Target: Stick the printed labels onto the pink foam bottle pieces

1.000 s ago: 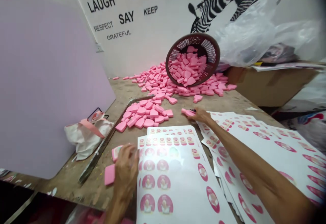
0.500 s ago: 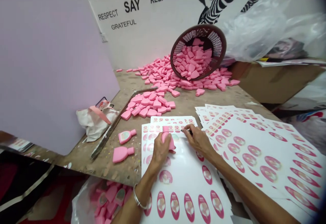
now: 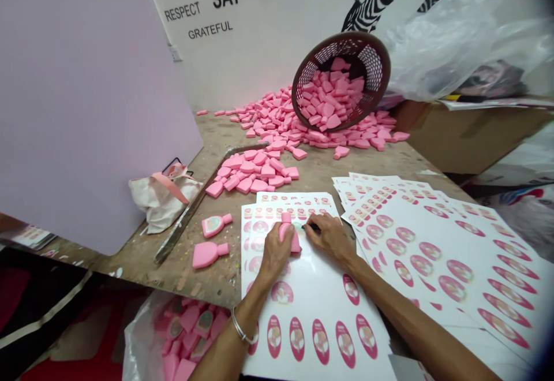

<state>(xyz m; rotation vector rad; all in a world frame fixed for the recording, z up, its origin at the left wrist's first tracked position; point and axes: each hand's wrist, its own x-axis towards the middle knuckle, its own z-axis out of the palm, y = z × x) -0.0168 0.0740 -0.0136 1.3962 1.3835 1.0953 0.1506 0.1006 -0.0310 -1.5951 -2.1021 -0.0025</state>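
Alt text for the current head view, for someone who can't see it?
A left hand holds a small pink bottle over sticker sheets, while the right hand grips a small dark object beside it. Behind, a brown basket lies tipped on the table among many loose bottles.

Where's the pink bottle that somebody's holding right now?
In the head view, the pink bottle is a little below the middle, in the left hand, over the sticker sheet, with the right hand to its right.

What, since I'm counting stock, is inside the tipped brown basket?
Inside the basket lies a jumbled heap of pink bottles, some near its mouth. Those in front cover the ones deeper in, so their full number cannot be seen.
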